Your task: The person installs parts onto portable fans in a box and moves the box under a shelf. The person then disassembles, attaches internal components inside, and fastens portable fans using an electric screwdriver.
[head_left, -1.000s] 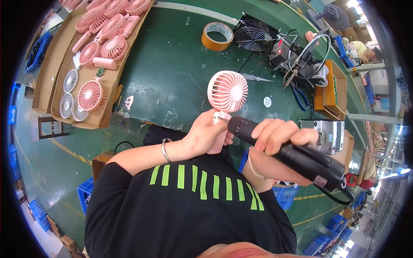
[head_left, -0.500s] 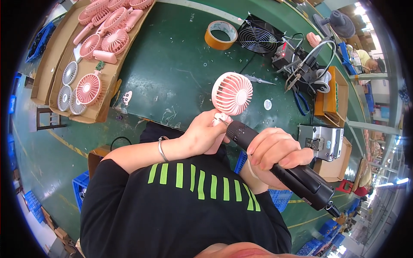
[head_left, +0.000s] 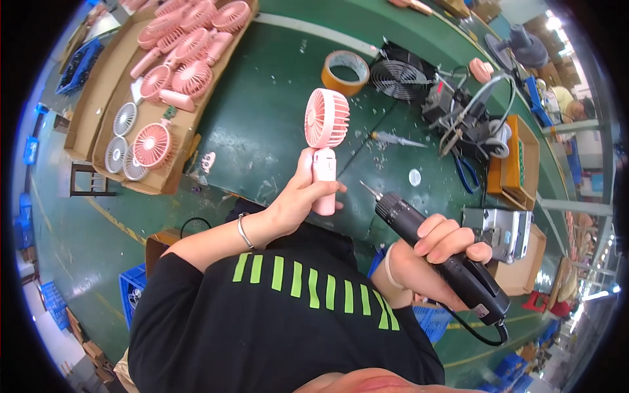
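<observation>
My left hand (head_left: 298,198) is closed round the handle of a pink handheld fan (head_left: 327,120), which I hold upright over the table's near edge. Its round slatted head points up and away from me, and part of the handle is hidden by my fingers. In my right hand (head_left: 452,241) is a black electric screwdriver (head_left: 409,219), gripped round its body. The thin bit points up and left toward the fan's handle, and a gap lies between them. A black cord leaves the tool's rear end.
A cardboard tray (head_left: 154,180) of pink fans and grey grilles lies at the left of the green table (head_left: 262,85). Farther back are a tape roll (head_left: 345,72), a black cooling fan (head_left: 400,78), a small screwdriver (head_left: 396,139), blue-handled pliers (head_left: 466,173) and a solder spool (head_left: 499,141).
The electric screwdriver's bit has come away from the fan's handle, and my right hand has moved to the right. My left hand has turned the fan so its handle shows more.
</observation>
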Motion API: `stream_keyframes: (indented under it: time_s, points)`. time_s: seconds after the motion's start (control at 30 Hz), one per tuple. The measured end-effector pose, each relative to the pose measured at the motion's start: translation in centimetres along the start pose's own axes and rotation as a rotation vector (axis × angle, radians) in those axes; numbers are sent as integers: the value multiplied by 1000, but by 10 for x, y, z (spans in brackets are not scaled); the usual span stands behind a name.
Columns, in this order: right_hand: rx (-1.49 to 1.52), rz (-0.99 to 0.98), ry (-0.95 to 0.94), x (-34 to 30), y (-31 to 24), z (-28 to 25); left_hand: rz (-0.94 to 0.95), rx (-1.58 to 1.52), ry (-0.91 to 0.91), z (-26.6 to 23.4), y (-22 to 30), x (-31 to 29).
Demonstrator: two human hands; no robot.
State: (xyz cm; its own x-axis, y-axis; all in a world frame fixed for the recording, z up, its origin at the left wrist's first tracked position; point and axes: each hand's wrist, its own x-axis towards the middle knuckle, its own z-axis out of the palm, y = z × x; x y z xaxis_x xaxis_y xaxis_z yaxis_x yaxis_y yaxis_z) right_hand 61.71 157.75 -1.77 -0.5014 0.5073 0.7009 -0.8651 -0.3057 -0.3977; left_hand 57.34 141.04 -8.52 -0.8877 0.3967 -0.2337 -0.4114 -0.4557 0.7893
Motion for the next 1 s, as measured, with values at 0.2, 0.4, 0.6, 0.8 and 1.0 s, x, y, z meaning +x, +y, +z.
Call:
stream_keyframes:
  time_s: [0.2, 0.4, 0.6, 0.8, 1.0]
  points:
    - [-333, 435, -109, -24, 40, -14, 344, 452, 118, -26, 10, 15]
    - [-248, 652, -155, -11, 65, -24, 467, 330, 169, -24, 24, 30]
    - [-174, 655, -134, -13, 69, -33, 534, 283, 205, -26, 37, 58]
    - [-140, 670, -150, -15, 62, -36, 511, 271, 336, -39, 77, 106]
    - [-43, 675, -210, -20, 55, -35, 140, 433, 160, -66, 133, 172]
